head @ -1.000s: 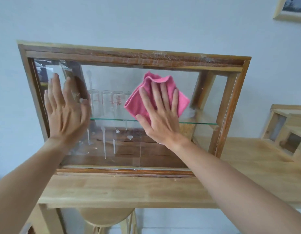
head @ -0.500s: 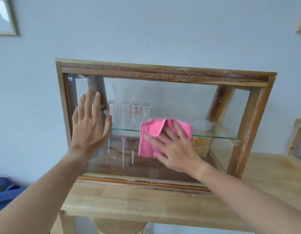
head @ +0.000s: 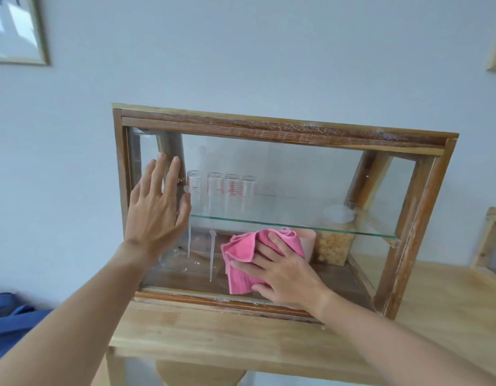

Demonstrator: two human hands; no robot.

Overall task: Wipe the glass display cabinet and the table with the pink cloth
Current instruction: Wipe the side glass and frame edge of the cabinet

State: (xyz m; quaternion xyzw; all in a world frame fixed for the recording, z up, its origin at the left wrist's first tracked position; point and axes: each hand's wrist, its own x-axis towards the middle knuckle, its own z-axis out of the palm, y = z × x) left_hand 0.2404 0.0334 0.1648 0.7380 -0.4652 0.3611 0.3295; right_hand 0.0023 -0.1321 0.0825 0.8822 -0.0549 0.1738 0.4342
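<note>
Low in the middle of the frame, the right hand [head: 286,274] lies flat with fingers spread, its grip pressing the crumpled pink cloth [head: 249,260] against the front pane of the wood-framed glass display cabinet [head: 283,129]; the cloth covers the lower centre of the glass, just above the bottom rail. Its forearm runs down to the lower right corner of the frame. At centre left the left hand [head: 157,207] is open, palm flat on the pane near the cabinet's left post, fingers pointing up, holding nothing, with the bare forearm stretching to the lower left. White drips [head: 212,254] streak the glass between the two hands. Behind the pane, four clear measuring glasses with red markings [head: 221,190] stand on a glass shelf [head: 366,232]. The cabinet sits on a light wooden bench [head: 213,338] against a pale wall.
</note>
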